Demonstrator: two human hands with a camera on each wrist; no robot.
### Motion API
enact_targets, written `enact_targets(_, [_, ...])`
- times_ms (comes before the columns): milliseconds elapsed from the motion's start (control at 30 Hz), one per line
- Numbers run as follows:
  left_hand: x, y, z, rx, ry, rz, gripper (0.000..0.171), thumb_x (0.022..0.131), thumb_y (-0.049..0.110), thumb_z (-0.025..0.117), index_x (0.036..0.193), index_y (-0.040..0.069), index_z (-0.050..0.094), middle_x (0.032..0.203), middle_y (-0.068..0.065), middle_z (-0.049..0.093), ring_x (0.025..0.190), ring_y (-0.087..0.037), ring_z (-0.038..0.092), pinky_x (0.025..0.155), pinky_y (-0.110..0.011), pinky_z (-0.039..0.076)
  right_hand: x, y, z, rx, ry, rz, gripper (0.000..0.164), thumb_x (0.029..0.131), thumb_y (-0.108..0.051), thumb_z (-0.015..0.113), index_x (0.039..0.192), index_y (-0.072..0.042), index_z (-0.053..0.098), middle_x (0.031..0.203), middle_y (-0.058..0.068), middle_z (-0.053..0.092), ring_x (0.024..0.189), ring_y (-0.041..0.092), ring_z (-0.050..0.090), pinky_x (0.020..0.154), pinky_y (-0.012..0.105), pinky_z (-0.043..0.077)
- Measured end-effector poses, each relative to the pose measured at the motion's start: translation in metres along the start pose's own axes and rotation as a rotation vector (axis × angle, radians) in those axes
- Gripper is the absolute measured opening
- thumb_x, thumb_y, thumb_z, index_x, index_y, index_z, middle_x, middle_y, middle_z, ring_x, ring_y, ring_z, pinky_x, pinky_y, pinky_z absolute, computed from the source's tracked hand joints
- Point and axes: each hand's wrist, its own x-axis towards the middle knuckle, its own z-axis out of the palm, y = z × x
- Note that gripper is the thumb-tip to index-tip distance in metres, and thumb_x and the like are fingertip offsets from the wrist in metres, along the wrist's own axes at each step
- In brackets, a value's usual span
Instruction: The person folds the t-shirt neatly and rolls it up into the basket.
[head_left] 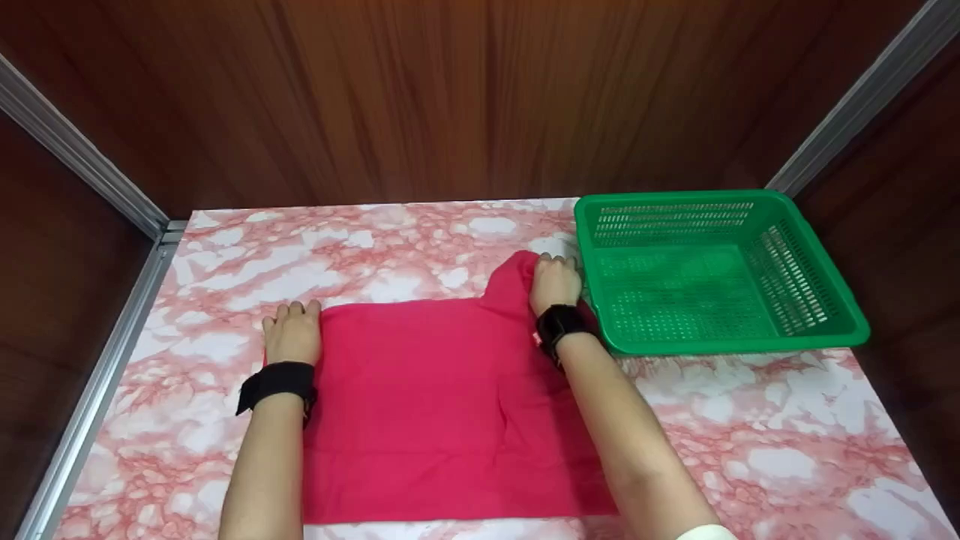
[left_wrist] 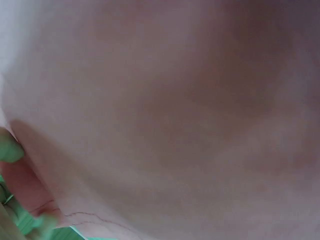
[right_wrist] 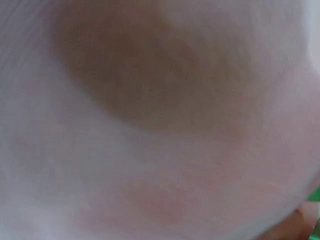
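Note:
A pinkish-red cloth (head_left: pixel 409 405) lies mostly flat on the table, its right part creased and its far right corner raised and bunched. My right hand (head_left: pixel 556 286) grips that raised corner with curled fingers, close beside the basket's left side. At the far left corner, my left hand (head_left: pixel 294 337) holds the cloth's edge, fingers bent downward; its thumb is hidden in the head view. Palm skin fills most of both wrist views, blurred. A few fingers (left_wrist: pixel 27 187) show at the lower left of the left wrist view; what they touch is unclear there.
A green plastic basket (head_left: pixel 724 346) with perforated sides stands at the right, nothing visible inside it. The table (head_left: pixel 780 435) has a red-and-white marbled surface. Dark wood panels (head_left: pixel 480 105) with metal corner strips (head_left: pixel 97 161) enclose it at the back and sides.

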Motion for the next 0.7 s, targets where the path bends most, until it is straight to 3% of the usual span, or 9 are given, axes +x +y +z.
enact_targets(167, [-0.002, -0.008, 0.0, 0.063, 0.113, 0.071, 0.01, 0.082, -0.001, 0.054, 0.091, -0.005, 0.058, 0.087, -0.026, 0.06, 0.091, -0.042, 0.05, 0.077, -0.051, 0.033, -0.008, -0.008, -0.022, -0.033, 0.019, -0.018, 0.016, 0.083, -0.012, 0.06, 0.091, 0.0, 0.066, 0.09, 0.018, 0.069, 0.091, 0.034, 0.059, 0.073, 0.043, 0.05])
enact_targets(367, [-0.005, -0.026, -0.004, 0.056, 0.187, 0.156, 0.013, 0.073, -0.002, 0.065, 0.082, -0.003, 0.056, 0.082, -0.023, 0.059, 0.087, -0.042, 0.05, 0.082, -0.051, 0.035, -0.011, -0.008, -0.061, -0.041, 0.084, -0.265, 0.015, 0.079, -0.011, 0.063, 0.089, -0.001, 0.066, 0.087, 0.016, 0.068, 0.094, 0.033, 0.057, 0.08, 0.044, 0.046])
enact_targets(533, [-0.01, -0.032, -0.018, 0.001, 0.162, 0.244, 0.018, 0.072, -0.005, 0.067, 0.085, -0.002, 0.054, 0.084, -0.022, 0.059, 0.091, -0.042, 0.053, 0.085, -0.052, 0.038, -0.013, 0.011, -0.083, 0.197, 0.113, -0.483, 0.015, 0.076, 0.0, 0.062, 0.09, -0.001, 0.058, 0.086, 0.017, 0.064, 0.087, 0.035, 0.061, 0.076, 0.044, 0.049])
enact_targets(700, [-0.016, -0.034, -0.035, -0.08, 0.161, 0.289, 0.017, 0.076, -0.013, 0.061, 0.084, 0.0, 0.053, 0.082, -0.019, 0.059, 0.085, -0.04, 0.056, 0.073, -0.049, 0.04, -0.029, 0.032, -0.108, 0.368, 0.092, -0.622, 0.018, 0.075, 0.005, 0.064, 0.087, -0.006, 0.055, 0.081, 0.01, 0.061, 0.079, 0.027, 0.06, 0.065, 0.038, 0.05])
